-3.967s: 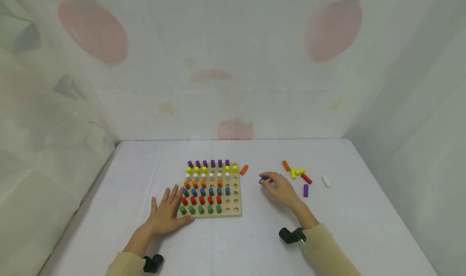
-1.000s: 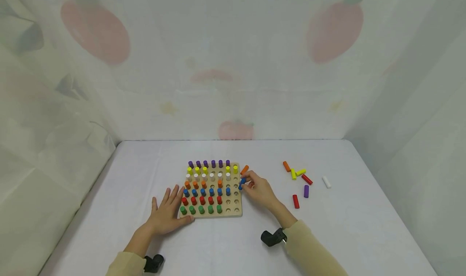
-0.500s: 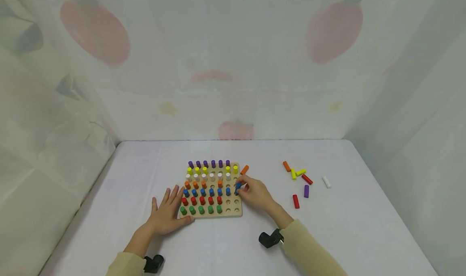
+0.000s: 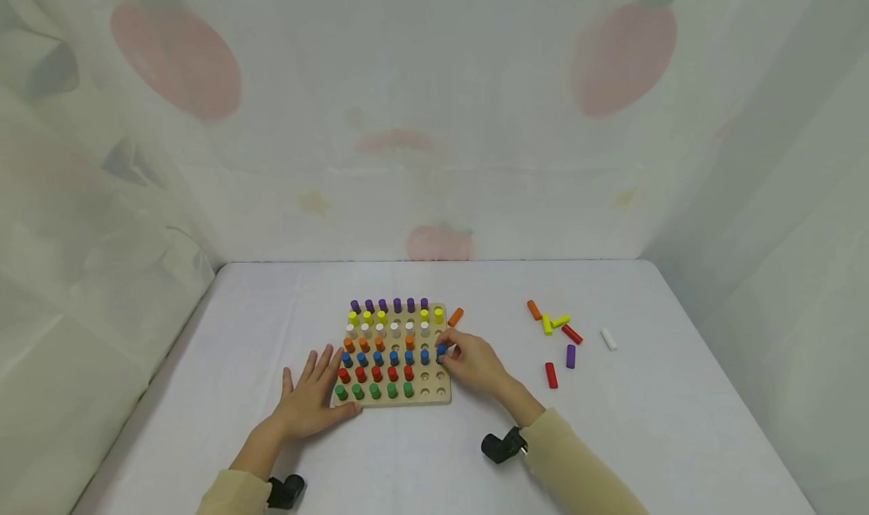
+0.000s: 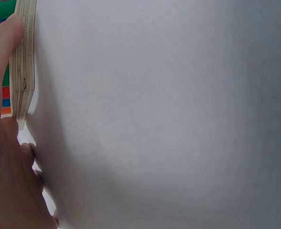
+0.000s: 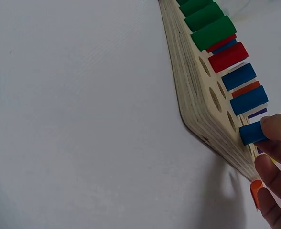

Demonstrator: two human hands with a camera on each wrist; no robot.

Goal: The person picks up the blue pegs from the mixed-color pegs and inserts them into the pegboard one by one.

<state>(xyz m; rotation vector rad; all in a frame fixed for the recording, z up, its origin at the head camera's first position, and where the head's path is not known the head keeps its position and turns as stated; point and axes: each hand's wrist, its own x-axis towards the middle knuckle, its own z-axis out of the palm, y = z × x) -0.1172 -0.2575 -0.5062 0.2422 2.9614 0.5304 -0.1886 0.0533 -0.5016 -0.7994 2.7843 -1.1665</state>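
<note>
A wooden pegboard [image 4: 432,398] carries rows of upright pegs in purple, yellow, white, orange, blue, red and green. My right hand [image 4: 475,362] pinches a blue peg [image 6: 253,133] between thumb and fingers at the right end of the blue row. In the right wrist view that peg stands upright to the board, its lower end at the board's surface. My left hand [image 4: 305,403] lies with fingers spread at the board's left front corner. Its thumb [image 5: 6,40] touches the board's front edge in the left wrist view.
An orange peg [image 4: 455,317] lies just off the board's right side. Loose on the white table [image 4: 652,424], further right, are another orange peg [image 4: 534,309], yellow pegs [image 4: 546,324], red pegs [image 4: 551,375], a purple peg [image 4: 570,356] and a white peg [image 4: 608,338].
My right hand has carried the blue peg left from among the loose pegs to the blue row's right end, the peg turning upright. A second loose red peg now shows. My left hand stays put.
</note>
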